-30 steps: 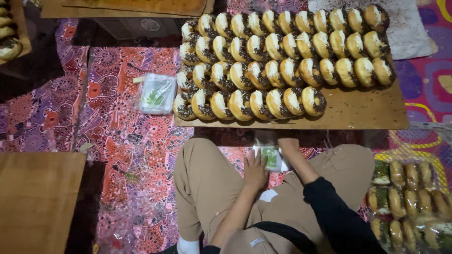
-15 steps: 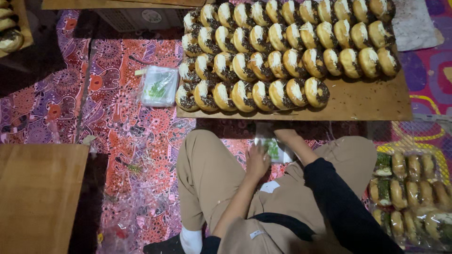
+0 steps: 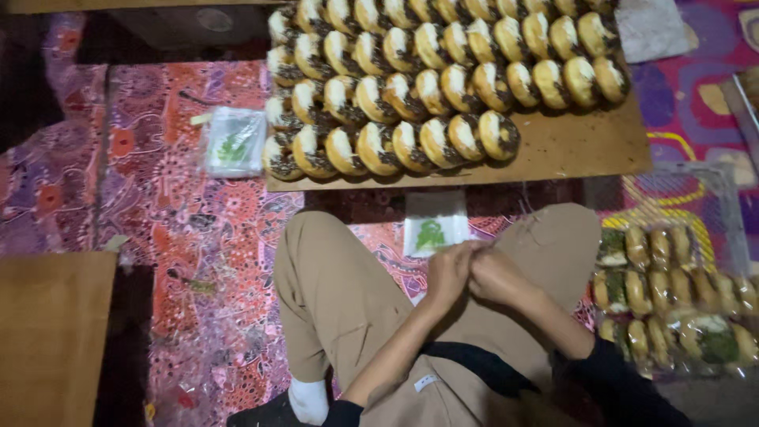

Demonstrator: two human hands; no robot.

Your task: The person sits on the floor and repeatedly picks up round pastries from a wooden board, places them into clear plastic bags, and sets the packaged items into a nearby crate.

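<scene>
Clear plastic bag (image 3: 433, 233) apparently pinched at its edge between curled fingers of left hand (image 3: 447, 273) and right hand (image 3: 496, 277).

Rows of buns (image 3: 443, 79) lay on a board (image 3: 585, 150) at the far side, a stack of bags (image 3: 232, 142) to its left, a bag (image 3: 433, 229) just nearer than the board, and packed buns (image 3: 672, 300) at the right.

The left hand (image 3: 447, 273) and right hand (image 3: 496, 277) meet above the lap, knuckles touching, fingers curled inward in a pinching grip. Both forearms angle up from dark sleeves at the lower edge. The legs are folded, knees spread wide
</scene>
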